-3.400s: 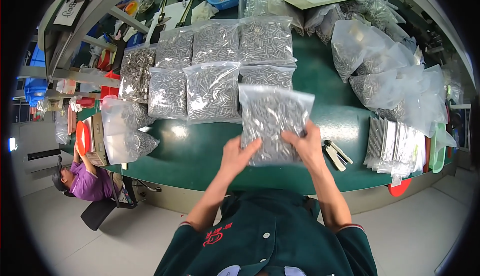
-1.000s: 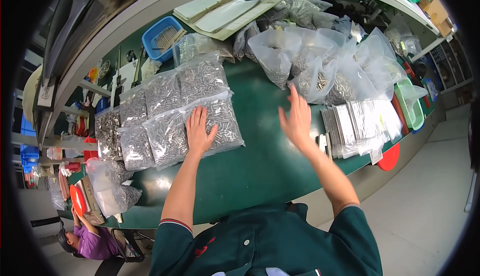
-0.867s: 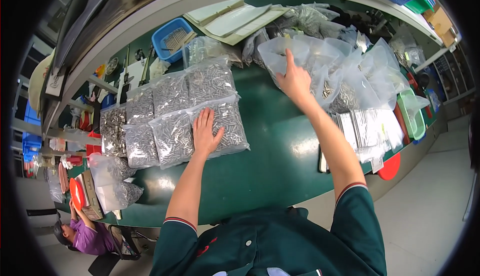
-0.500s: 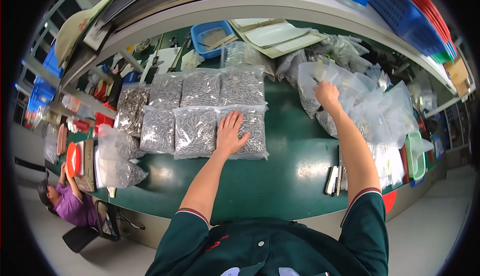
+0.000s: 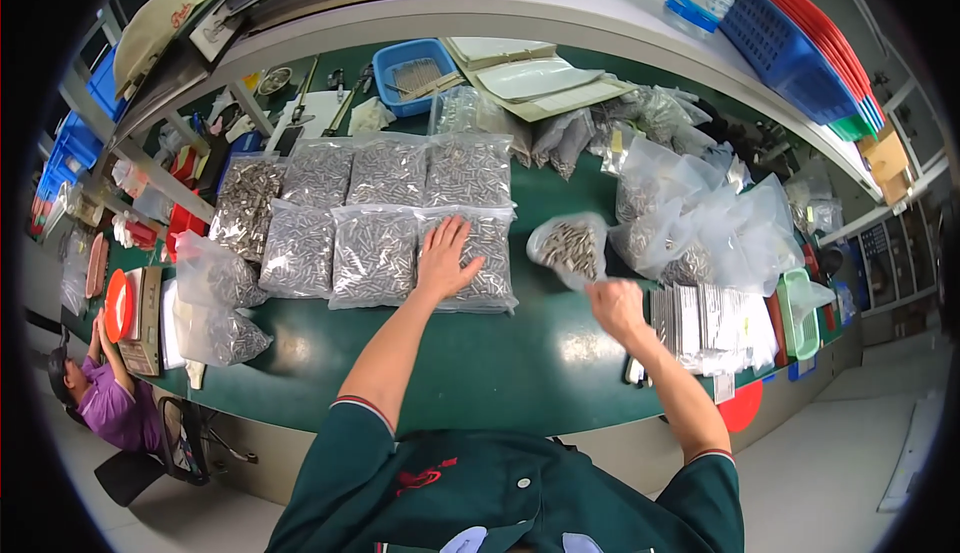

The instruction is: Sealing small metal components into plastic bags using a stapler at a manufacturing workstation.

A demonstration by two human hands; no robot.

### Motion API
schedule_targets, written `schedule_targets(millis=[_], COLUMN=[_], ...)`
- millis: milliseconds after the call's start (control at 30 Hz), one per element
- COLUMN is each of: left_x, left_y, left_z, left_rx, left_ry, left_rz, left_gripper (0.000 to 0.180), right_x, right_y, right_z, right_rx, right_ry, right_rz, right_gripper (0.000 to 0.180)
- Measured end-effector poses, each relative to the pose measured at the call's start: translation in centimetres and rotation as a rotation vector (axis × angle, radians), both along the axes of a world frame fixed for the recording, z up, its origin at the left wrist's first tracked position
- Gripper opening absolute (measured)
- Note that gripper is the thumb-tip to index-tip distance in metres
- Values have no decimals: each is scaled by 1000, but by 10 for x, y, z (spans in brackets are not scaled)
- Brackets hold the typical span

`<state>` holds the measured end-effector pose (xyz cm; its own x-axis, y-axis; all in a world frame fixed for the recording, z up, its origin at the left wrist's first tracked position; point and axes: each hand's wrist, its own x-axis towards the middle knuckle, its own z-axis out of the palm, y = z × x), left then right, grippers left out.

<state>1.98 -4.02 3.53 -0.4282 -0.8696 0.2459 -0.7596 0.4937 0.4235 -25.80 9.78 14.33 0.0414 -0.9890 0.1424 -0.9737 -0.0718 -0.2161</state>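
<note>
My left hand [image 5: 446, 265] lies flat, fingers spread, on a zip-lock bag of small metal pins [image 5: 492, 281]. That bag is at the right end of the front row of two rows of similar full bags, among them one in the middle of the front row [image 5: 375, 253]. To the right, my right hand [image 5: 617, 310] is closed on the gathered top of a smaller clear bag of metal parts [image 5: 570, 244]. Its filled end points away from me, over the green table. Whether this bag touches the tabletop I cannot tell.
More part-filled bags [image 5: 700, 233] are heaped at the right, behind a stack of packed strips [image 5: 710, 323] and a green basket [image 5: 800, 313]. Two loose bags [image 5: 225, 333] sit at the left. A shelf [image 5: 580, 3] spans the back. A person in purple [image 5: 120, 408] sits far left.
My right hand has come back toward me from the heap at the right, bringing a bag of metal parts with it. The left hand stays on the same bag; the whole view has shifted slightly.
</note>
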Motion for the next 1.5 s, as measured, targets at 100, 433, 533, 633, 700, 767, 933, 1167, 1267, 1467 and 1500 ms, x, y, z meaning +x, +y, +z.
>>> schedule_targets(millis=[100,433,533,633,700,767,933,1167,1267,1467,1500], left_x=[-27,-35,-23,-5,1,9,59,124,138,142,138], left_y=[19,162,175,172,168,164,185,229,238,250,251], left_z=[16,113,105,90,101,129,158,107,109,93,88], left_rx=[-4,247,195,191,244,404,403,840,912,693,660], left_ry=[285,-208,-193,42,127,149,192,515,651,613,614], left_rz=[-15,-432,-405,-341,-317,-274,-140,197,-81,-154,-175], left_gripper=[72,19,6,13,12,12,9,18,39,52,50], right_x=[12,41,41,36,26,24,57,116,118,122,124], right_y=[52,163,169,164,160,151,134,144,148,182,182], right_z=[-6,7,8,21,37,53,65,32,34,10,4], right_rx=[76,138,120,143,69,35,76,49,108,107,113], right_ry=[-78,-4,16,82,67,44,-41,-100,-245,-707,-707], right_rz=[3,351,375,426,408,384,562,696,624,251,247], right_gripper=[29,19,15,4,7,13,20,21,19,59,59])
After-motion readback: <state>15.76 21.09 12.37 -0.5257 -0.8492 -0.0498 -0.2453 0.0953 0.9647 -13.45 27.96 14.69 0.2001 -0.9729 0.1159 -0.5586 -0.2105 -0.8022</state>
